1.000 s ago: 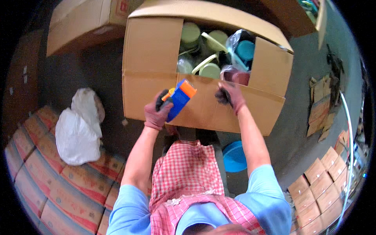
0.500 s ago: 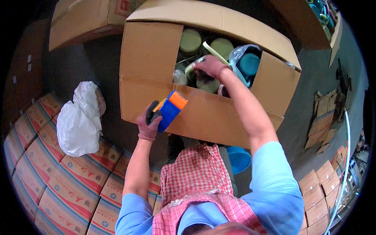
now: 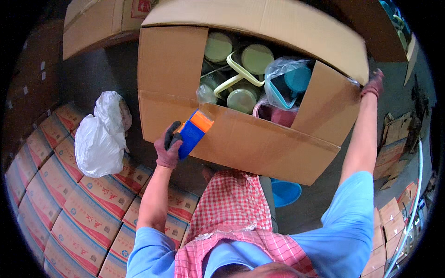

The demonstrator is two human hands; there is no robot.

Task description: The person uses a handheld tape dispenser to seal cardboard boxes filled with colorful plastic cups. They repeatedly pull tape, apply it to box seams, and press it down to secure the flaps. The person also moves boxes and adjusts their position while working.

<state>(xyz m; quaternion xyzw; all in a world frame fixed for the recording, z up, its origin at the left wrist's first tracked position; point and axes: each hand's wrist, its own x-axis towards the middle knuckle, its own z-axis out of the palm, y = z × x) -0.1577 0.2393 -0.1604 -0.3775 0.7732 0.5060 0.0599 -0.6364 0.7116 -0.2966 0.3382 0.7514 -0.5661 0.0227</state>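
My left hand (image 3: 168, 146), in a dark-palmed maroon glove, is closed around a blue and orange tape dispenser (image 3: 192, 134). The dispenser is just in front of the near wall of a big open cardboard box (image 3: 259, 143). At the box's far right corner, my gloved right hand (image 3: 372, 84) is against the edge of the raised far flap (image 3: 259, 21), fingers stretched out past it. Inside the box are several round pale green lids (image 3: 257, 59), a cream handle (image 3: 237, 74), a blue container (image 3: 298, 78) in clear plastic, and a pink container (image 3: 282, 116).
Stacked printed cartons (image 3: 95, 194) fill the lower left, with a white plastic bag (image 3: 99, 139) beside them. Behind stands another cardboard box (image 3: 99, 23). A blue basin (image 3: 285, 192) sits below the big box. Flattened cardboard (image 3: 394, 139) lies at right, near a pale hose (image 3: 412, 208).
My right hand has left the cream handle inside the box and moved right to the far flap's corner. The cream handle now lies across the lids. My left hand still holds the tape dispenser.
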